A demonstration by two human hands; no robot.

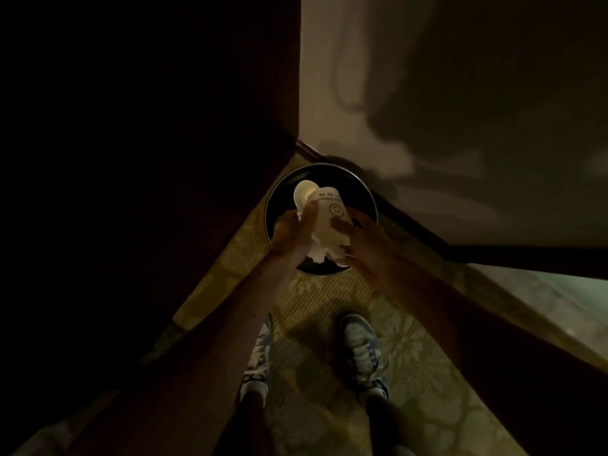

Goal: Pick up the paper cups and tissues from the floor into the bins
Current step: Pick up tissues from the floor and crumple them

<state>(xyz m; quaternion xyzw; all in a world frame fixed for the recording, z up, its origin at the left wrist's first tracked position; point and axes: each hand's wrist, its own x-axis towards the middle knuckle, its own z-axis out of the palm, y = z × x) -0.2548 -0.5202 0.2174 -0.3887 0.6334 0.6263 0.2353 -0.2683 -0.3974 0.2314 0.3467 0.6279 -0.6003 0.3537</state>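
Paper cup (329, 209), white w/ a printed smiley and some text, is held between both grips. It's tilted so its pale round end points away from the person. It sits directly above the bin, not in it.

Dark brown panel (148, 126) fills everything left of and beyond the L grip; too dim to tell if it's a cabinet or a wall. Pale wall (460, 93) runs beyond and right of the R grip, w/ soft shadows on it and a dark baseboard (493, 251) along its foot. Patterned carpet (427, 390) lies below both grips and back toward the person.

L forearm (230, 317) and R forearm (444, 307), both bare, reach in from the near side.

Bin (357, 189): round, black inside, thin bright rim, on the carpet in the corner right below the grips. Contents too dark to make out.

L sneaker (258, 360) and R sneaker (362, 353) stand on the carpet on the near side of the grips, short of the bin.

L grip (291, 233): fingers curled round the cup's left side + a bit of tissue. R grip (360, 236): thumb on the cup wall by the smiley, fingers curled under, pinching the tissues.

Tissues (324, 246): crumpled white wad bunched at the cup's near end, between the two grips and touching both.
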